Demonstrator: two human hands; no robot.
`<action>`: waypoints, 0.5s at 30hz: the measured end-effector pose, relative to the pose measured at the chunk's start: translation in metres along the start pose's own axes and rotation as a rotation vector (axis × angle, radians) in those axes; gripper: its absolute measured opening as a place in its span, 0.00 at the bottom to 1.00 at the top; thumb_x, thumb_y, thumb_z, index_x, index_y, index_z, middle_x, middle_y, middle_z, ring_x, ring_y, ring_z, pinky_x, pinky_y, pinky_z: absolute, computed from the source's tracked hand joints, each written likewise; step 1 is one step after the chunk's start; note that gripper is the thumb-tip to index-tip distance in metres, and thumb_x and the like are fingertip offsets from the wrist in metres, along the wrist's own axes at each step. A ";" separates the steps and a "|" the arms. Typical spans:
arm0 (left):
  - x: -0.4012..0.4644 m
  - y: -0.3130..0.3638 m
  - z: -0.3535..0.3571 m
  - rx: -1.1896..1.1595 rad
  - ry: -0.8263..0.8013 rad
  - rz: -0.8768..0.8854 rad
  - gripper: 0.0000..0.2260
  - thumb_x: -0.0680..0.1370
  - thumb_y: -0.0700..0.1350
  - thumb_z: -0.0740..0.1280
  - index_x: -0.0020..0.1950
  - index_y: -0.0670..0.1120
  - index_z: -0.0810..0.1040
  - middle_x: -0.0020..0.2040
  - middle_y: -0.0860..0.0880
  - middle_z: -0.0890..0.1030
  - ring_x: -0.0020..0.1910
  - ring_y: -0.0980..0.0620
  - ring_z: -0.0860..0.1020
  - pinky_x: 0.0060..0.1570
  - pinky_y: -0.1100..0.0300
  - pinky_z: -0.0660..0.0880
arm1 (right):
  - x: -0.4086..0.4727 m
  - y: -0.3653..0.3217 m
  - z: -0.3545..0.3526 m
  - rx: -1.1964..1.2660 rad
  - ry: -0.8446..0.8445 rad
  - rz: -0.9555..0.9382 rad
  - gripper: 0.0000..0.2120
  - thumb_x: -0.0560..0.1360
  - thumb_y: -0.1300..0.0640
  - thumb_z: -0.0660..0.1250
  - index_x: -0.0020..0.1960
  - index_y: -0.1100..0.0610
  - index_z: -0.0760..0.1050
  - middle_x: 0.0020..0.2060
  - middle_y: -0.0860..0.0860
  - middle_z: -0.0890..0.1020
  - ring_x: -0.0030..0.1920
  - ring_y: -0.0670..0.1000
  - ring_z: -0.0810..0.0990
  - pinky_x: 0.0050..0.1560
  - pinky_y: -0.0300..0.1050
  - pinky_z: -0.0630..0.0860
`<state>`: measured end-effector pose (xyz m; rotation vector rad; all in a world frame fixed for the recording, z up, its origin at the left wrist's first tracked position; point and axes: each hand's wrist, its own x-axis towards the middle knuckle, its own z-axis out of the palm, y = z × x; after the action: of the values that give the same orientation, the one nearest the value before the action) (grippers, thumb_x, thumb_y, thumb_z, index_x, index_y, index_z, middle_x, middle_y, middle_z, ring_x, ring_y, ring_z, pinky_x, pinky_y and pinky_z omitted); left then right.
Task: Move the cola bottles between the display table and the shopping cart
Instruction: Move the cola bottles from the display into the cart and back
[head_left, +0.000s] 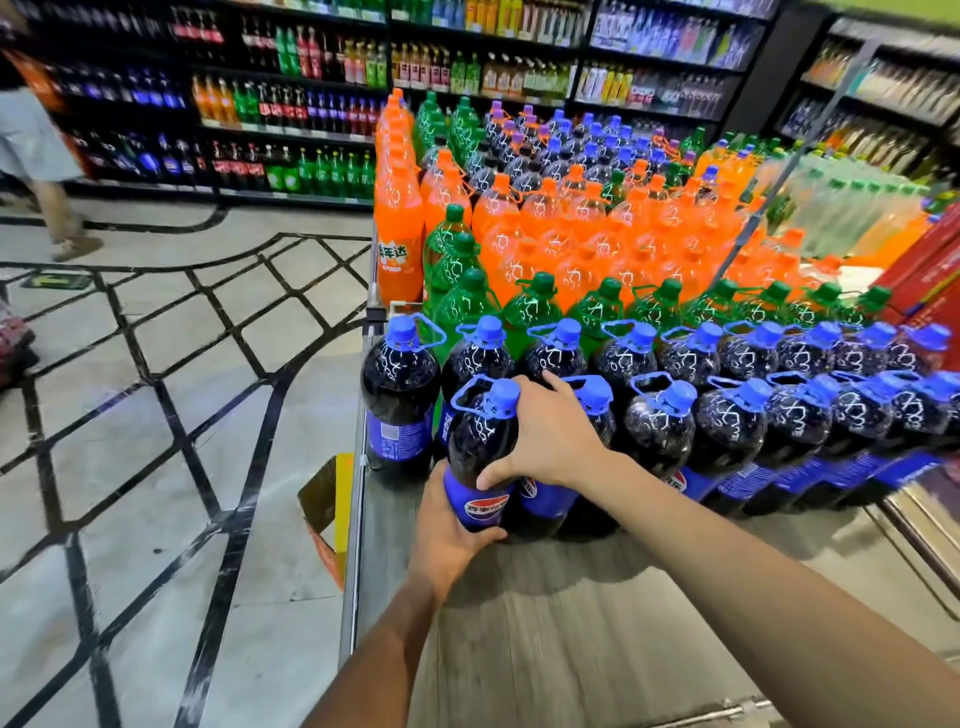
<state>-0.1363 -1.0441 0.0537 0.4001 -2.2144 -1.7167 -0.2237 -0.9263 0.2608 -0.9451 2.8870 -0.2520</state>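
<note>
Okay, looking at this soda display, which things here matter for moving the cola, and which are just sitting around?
Part of the job:
- cola bottle, gripped by left hand and right hand
- other cola bottles
- display table

Just there:
- orange soda bottles
- green bottles
- cardboard box
- wall shelves

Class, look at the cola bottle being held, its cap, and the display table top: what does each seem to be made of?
Cola bottle: clear glossy plastic, judging by highlights over dark liquid.
Cap: opaque blue plastic with a moulded carry loop.
Display table: matte grey wood-grain surface, probably laminate; metal-looking edge.
</note>
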 end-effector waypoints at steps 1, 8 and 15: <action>0.000 0.000 0.000 -0.004 0.002 0.003 0.52 0.54 0.49 0.89 0.72 0.60 0.68 0.67 0.56 0.77 0.67 0.55 0.78 0.67 0.45 0.77 | -0.001 0.000 -0.001 0.023 0.009 -0.007 0.58 0.50 0.25 0.80 0.68 0.60 0.69 0.58 0.49 0.79 0.66 0.52 0.77 0.83 0.49 0.46; -0.001 -0.002 0.000 0.011 0.005 -0.029 0.55 0.52 0.52 0.89 0.74 0.59 0.66 0.68 0.55 0.75 0.68 0.55 0.76 0.68 0.45 0.76 | -0.011 -0.008 -0.020 0.116 0.001 0.016 0.58 0.57 0.34 0.85 0.75 0.61 0.64 0.64 0.54 0.80 0.74 0.57 0.70 0.81 0.45 0.48; -0.011 0.012 -0.006 0.030 0.022 -0.101 0.63 0.52 0.62 0.87 0.81 0.54 0.59 0.74 0.52 0.70 0.73 0.54 0.72 0.71 0.46 0.74 | -0.020 -0.006 -0.019 0.277 0.101 -0.044 0.57 0.59 0.35 0.84 0.78 0.58 0.64 0.71 0.54 0.74 0.74 0.55 0.70 0.78 0.51 0.62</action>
<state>-0.1245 -1.0427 0.0659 0.5439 -2.2418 -1.7225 -0.2068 -0.9170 0.2819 -0.9691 2.8189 -0.7015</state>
